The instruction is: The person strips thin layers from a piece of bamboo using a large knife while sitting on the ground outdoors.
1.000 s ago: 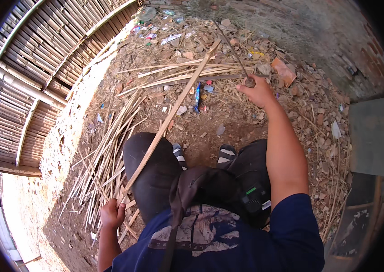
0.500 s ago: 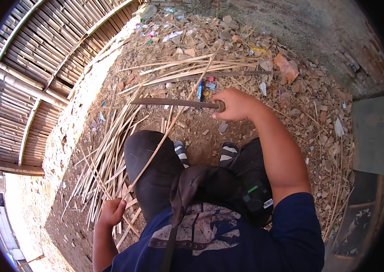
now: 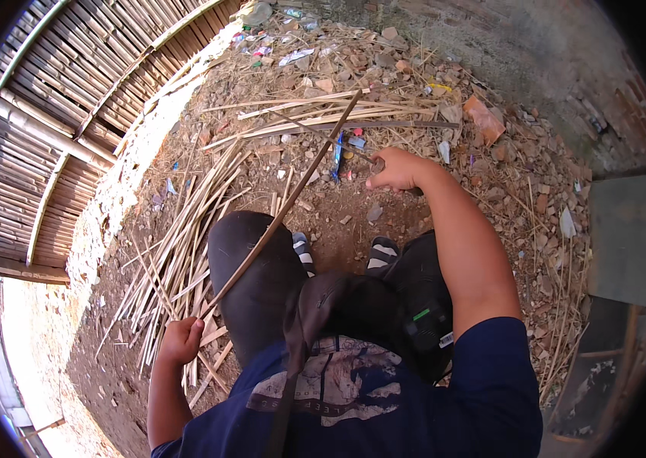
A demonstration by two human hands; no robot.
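A long bamboo strip [image 3: 281,216] is held near its lower end in my left hand [image 3: 182,340], fingers closed. It slants up across my left knee, its darker face showing, and its far end lies over other strips on the ground. My right hand [image 3: 401,168] grips the handle of a machete [image 3: 359,153] ahead of my feet. The blade shows as a thin dark line pointing up and left, passing behind the bamboo strip in this view. Whether blade and strip touch, I cannot tell.
A pile of split bamboo strips [image 3: 178,252] lies left of my leg, with more strips [image 3: 315,114] ahead. Rubble and litter cover the ground, including a broken brick piece [image 3: 483,120]. A bamboo panel [image 3: 71,114] stands left; a wall [image 3: 536,61] rises at the far right.
The machete blade has turned from showing its broad side to nearly edge-on, its tip swinging farther away. The bamboo strip has rolled to its darker face. My left hand has shifted slightly up.
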